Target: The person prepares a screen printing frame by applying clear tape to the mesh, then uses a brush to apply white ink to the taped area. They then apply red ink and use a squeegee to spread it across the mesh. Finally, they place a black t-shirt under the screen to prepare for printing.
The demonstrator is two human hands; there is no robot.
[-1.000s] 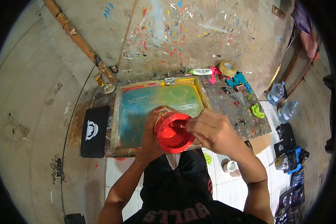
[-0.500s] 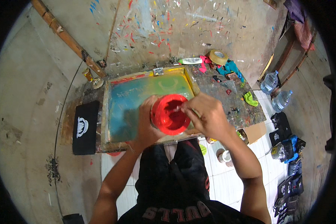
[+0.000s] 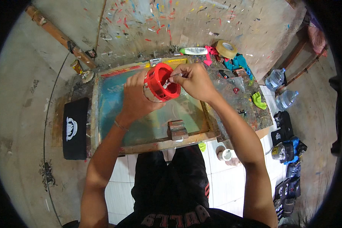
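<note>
My left hand is wrapped round the side of a red-rimmed paint pot, which is tilted with its mouth to the right. Red paint coats the inside. Over the rim, my right hand pinches a thin pale stick whose lower end is inside the pot; its exact kind is unclear. Both hands are above the screen-printing frame, whose mesh is blue-green. A small brown squeegee lies on the mesh near the front edge.
Left of the frame lies a black printed fabric piece. At the back right are a tape roll, a white-green tube and coloured rags. Water bottles and a white cup stand on the floor.
Both hands and the pot have moved away from me and slightly left, and the pot is tilted more to the right. The squeegee on the mesh has come into sight.
</note>
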